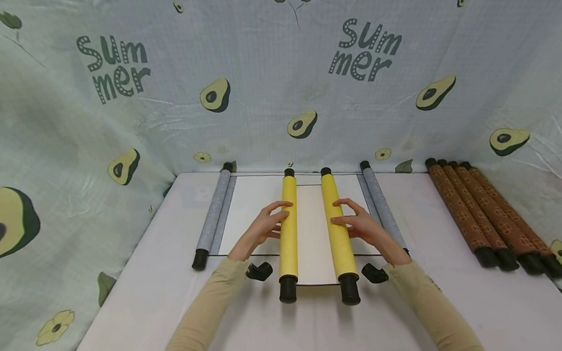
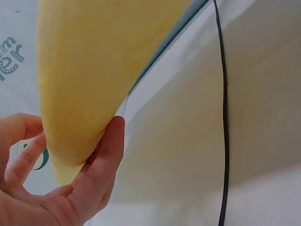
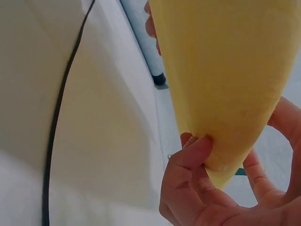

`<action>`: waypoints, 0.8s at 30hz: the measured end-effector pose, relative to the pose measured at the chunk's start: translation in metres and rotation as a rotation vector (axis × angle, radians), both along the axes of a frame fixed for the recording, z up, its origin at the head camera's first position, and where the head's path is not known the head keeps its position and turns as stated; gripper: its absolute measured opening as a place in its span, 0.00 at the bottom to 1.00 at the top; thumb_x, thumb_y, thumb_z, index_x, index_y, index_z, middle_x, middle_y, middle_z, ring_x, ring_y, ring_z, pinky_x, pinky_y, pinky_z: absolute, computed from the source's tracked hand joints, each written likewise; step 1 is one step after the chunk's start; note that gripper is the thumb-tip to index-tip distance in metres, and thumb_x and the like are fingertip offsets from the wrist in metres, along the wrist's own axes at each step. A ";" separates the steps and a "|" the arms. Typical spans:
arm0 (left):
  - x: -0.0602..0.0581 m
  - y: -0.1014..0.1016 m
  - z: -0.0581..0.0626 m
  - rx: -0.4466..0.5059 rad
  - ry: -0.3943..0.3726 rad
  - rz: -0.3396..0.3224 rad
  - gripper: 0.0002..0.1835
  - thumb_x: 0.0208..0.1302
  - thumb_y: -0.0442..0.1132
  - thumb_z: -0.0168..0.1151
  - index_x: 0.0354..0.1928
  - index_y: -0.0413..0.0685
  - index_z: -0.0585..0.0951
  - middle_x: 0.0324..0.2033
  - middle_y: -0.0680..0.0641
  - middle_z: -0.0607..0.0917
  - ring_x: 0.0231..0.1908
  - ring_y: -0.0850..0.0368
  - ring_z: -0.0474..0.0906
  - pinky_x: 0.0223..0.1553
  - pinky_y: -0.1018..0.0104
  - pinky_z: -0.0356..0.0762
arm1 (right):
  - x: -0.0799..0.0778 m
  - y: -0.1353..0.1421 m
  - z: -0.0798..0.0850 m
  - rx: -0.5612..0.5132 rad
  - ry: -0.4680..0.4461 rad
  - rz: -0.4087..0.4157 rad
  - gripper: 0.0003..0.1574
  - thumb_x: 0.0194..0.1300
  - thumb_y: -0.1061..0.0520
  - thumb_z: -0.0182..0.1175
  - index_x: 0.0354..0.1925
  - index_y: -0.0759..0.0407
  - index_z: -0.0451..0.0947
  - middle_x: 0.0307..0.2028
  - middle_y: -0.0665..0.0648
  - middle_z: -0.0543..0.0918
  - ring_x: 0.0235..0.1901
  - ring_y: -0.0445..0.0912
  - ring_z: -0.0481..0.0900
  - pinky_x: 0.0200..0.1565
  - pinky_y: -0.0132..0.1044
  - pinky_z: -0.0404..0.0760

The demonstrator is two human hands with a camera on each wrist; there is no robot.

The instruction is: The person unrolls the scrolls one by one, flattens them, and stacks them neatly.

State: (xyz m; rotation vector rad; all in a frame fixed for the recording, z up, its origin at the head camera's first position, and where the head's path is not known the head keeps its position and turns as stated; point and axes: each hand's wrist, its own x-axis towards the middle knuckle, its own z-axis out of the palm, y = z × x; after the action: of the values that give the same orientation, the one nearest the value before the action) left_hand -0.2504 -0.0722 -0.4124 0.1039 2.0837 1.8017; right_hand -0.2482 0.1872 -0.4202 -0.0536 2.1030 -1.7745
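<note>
A yellow hanging scroll, partly unrolled, hangs above the table between my two hands. My left hand (image 1: 265,223) grips its left roll (image 1: 289,242), thumb and fingers bent around the sides, as the left wrist view shows close up. The right roll (image 1: 337,235) is gripped by my right hand (image 1: 363,225); in the right wrist view its fingers (image 3: 195,153) curl round the yellow surface. Blank cream paper (image 1: 313,231) spans between the rolls, and black knobs cap their ends. Under it lies a grey-blue scroll (image 1: 214,211), spread open with its white paper (image 1: 254,197) showing.
Two small bent black pieces (image 1: 259,271) lie near the front edge of the spread scroll, one by each forearm. Several brown patterned scrolls (image 1: 496,214) lie rolled side by side at the right of the white table (image 1: 145,294). An avocado-print cloth (image 1: 258,57) hangs behind.
</note>
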 end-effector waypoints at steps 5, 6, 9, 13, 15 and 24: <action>-0.001 0.001 0.000 -0.019 -0.010 0.023 0.22 0.64 0.48 0.49 0.59 0.54 0.67 0.35 0.44 0.76 0.24 0.57 0.79 0.26 0.64 0.78 | 0.000 0.004 0.005 -0.012 0.000 0.016 0.33 0.57 0.57 0.59 0.58 0.52 0.57 0.49 0.64 0.64 0.31 0.48 0.79 0.35 0.42 0.80; -0.001 0.001 -0.001 -0.019 -0.014 0.026 0.21 0.64 0.48 0.49 0.58 0.54 0.67 0.35 0.44 0.76 0.24 0.57 0.79 0.26 0.64 0.77 | 0.000 0.005 0.007 -0.015 -0.003 0.015 0.33 0.56 0.57 0.59 0.58 0.53 0.57 0.49 0.64 0.64 0.31 0.48 0.79 0.35 0.41 0.80; -0.001 0.002 -0.001 -0.022 -0.020 0.036 0.20 0.64 0.49 0.49 0.56 0.55 0.69 0.33 0.45 0.75 0.24 0.56 0.78 0.25 0.65 0.77 | 0.001 0.007 0.010 -0.006 -0.003 0.023 0.32 0.57 0.57 0.59 0.58 0.54 0.57 0.49 0.64 0.64 0.30 0.48 0.79 0.35 0.40 0.80; -0.002 0.003 -0.002 -0.021 -0.016 0.046 0.19 0.64 0.50 0.49 0.55 0.55 0.68 0.32 0.45 0.75 0.23 0.56 0.78 0.23 0.66 0.76 | 0.001 0.009 0.012 0.005 0.003 0.034 0.32 0.57 0.58 0.58 0.58 0.56 0.57 0.51 0.67 0.62 0.30 0.48 0.79 0.35 0.39 0.79; -0.002 0.003 -0.002 -0.015 -0.015 0.045 0.18 0.64 0.49 0.50 0.54 0.55 0.67 0.32 0.45 0.75 0.24 0.56 0.78 0.23 0.66 0.76 | 0.002 0.011 0.013 0.012 0.013 0.047 0.32 0.58 0.58 0.56 0.59 0.57 0.56 0.53 0.68 0.60 0.30 0.48 0.79 0.35 0.38 0.79; -0.002 0.002 -0.005 -0.023 -0.019 0.021 0.22 0.56 0.41 0.60 0.51 0.54 0.64 0.35 0.43 0.75 0.26 0.55 0.77 0.25 0.64 0.75 | 0.003 0.015 0.010 -0.004 0.034 0.062 0.21 0.58 0.60 0.52 0.52 0.58 0.67 0.54 0.65 0.61 0.31 0.47 0.77 0.35 0.37 0.78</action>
State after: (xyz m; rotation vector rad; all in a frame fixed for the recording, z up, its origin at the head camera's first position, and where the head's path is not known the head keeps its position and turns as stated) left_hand -0.2524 -0.0705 -0.4178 0.0591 2.0998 1.7834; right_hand -0.2449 0.2025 -0.4100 -0.1500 2.0981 -1.7535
